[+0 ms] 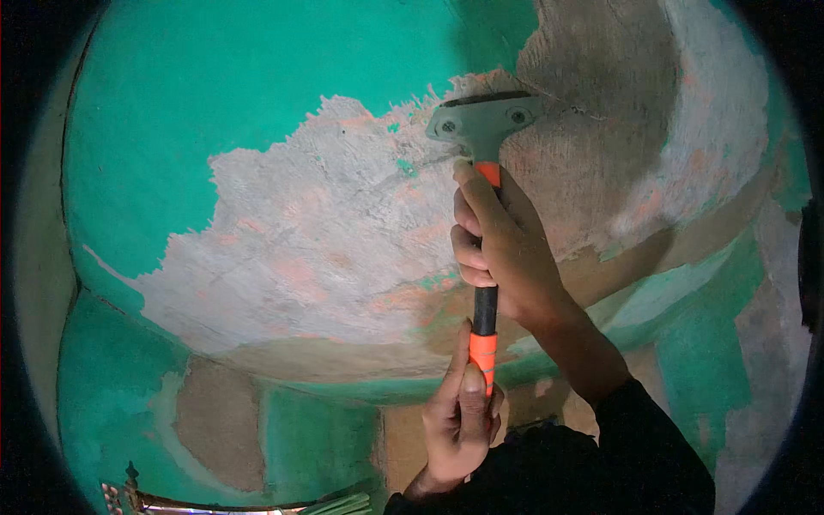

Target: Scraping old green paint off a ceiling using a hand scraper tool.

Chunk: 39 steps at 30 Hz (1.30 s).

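Note:
A long-handled paint scraper (484,132) stands nearly upright in view, its wide grey head held on or close against the plaster at the edge of the green paint (257,71). Two screws show on the head, and the handle is orange and black. My right hand (499,238) is wrapped around the upper handle just below the head, thumb pointing up along it. Lower down, my left hand (460,412) grips the orange lower end (483,354). A broad patch of scraped, whitish-grey plaster (309,244) with pinkish traces spreads left of the tool. Small green flecks remain on it.
A dark shadow (599,129) falls over the plaster right of the scraper. Green walls (315,438) with bare patches (222,425) meet this surface along a bent edge below. At the bottom left is a dark finial (132,476) beside a bright opening (212,510).

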Available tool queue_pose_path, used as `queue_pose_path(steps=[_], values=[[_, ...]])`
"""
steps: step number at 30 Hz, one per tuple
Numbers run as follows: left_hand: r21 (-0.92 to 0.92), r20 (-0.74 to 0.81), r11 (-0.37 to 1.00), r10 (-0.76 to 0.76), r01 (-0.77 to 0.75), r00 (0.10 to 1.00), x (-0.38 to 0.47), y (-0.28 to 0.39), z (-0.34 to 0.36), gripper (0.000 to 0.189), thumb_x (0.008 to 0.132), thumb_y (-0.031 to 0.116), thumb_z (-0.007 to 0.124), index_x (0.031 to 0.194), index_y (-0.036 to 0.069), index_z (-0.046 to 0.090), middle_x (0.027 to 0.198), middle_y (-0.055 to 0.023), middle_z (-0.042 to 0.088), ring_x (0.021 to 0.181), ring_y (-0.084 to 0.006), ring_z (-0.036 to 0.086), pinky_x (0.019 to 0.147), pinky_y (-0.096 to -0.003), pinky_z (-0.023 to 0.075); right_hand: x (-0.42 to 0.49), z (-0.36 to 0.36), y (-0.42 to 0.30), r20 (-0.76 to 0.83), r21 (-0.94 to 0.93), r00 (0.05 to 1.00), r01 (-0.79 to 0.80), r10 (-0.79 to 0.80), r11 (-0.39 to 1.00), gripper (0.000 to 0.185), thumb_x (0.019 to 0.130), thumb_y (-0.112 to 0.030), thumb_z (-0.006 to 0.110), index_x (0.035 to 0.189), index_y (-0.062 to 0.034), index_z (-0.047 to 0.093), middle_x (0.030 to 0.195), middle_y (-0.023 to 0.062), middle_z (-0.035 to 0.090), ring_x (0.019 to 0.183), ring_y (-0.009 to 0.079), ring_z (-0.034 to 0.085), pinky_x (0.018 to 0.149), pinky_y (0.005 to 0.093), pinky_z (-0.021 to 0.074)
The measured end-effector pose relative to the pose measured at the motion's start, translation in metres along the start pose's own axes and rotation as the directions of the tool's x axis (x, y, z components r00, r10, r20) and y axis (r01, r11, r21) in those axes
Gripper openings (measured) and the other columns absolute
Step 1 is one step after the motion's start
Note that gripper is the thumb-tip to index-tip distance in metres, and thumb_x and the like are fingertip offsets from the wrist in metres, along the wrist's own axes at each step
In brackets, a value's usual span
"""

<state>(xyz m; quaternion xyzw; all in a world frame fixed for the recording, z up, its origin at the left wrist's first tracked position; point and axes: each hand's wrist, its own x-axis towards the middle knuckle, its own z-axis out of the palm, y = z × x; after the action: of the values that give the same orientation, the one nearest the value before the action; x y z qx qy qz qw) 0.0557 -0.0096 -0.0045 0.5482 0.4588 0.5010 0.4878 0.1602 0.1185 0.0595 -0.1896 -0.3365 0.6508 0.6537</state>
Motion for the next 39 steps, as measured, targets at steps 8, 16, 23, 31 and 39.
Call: queue_pose_path(steps=[8,16,23,31,39], values=[[0.029,-0.072,0.999,-0.032,0.034,0.997,-0.009,0.017,0.002,0.059,0.102,0.038,0.038,0.148,0.003,0.026,0.058,0.0006,0.044,0.045,-0.0052,0.037,0.041,-0.0194,0.0286,-0.005,0.005,-0.002,0.033,0.061,0.999,-0.031,0.029,0.998,0.028,0.097,-0.032,0.052,0.081,-0.0160,0.036,0.064,-0.0074,0.033,0.043,0.0019,0.028,0.036,0.0202,0.0186],[0.017,-0.083,0.996,-0.086,0.088,0.993,-0.015,0.026,0.010,0.053,0.103,0.031,0.038,0.149,0.006,0.026,0.064,0.0019,0.042,0.051,-0.0036,0.037,0.046,-0.0190,0.0317,-0.007,0.003,-0.006,0.055,0.131,0.994,-0.103,0.096,0.986,0.029,0.097,-0.030,0.052,0.078,-0.0155,0.036,0.063,-0.0072,0.032,0.043,0.0030,0.029,0.036,0.0207,0.0198],[0.006,-0.104,0.996,-0.088,0.089,0.991,-0.011,0.034,0.013,0.053,0.103,0.031,0.038,0.148,0.004,0.026,0.062,0.0017,0.043,0.050,-0.0046,0.038,0.045,-0.0196,0.0312,-0.003,0.004,-0.006,0.036,0.151,0.998,-0.061,0.057,0.987,0.029,0.098,-0.030,0.052,0.078,-0.0155,0.036,0.064,-0.0068,0.032,0.044,0.0032,0.029,0.036,0.0210,0.0204],[0.008,-0.153,0.994,-0.108,0.110,0.982,-0.015,0.036,0.015,0.050,0.103,0.031,0.039,0.148,0.009,0.030,0.062,0.0016,0.044,0.050,-0.0042,0.037,0.045,-0.0188,0.0297,-0.005,0.005,-0.011,0.013,0.186,0.997,-0.081,0.080,0.979,0.027,0.097,-0.030,0.054,0.080,-0.0154,0.039,0.065,-0.0062,0.033,0.045,0.0036,0.031,0.037,0.0210,0.0210],[0.026,-0.207,0.995,-0.086,0.093,0.975,-0.012,0.033,0.015,0.051,0.103,0.032,0.040,0.147,0.008,0.032,0.061,0.0027,0.042,0.050,-0.0039,0.036,0.045,-0.0189,0.0289,-0.001,0.002,-0.005,0.092,0.158,0.995,-0.054,0.040,0.986,0.024,0.097,-0.031,0.053,0.089,-0.0128,0.040,0.071,-0.0031,0.041,0.046,0.0055,0.037,0.037,0.0221,0.0257]])
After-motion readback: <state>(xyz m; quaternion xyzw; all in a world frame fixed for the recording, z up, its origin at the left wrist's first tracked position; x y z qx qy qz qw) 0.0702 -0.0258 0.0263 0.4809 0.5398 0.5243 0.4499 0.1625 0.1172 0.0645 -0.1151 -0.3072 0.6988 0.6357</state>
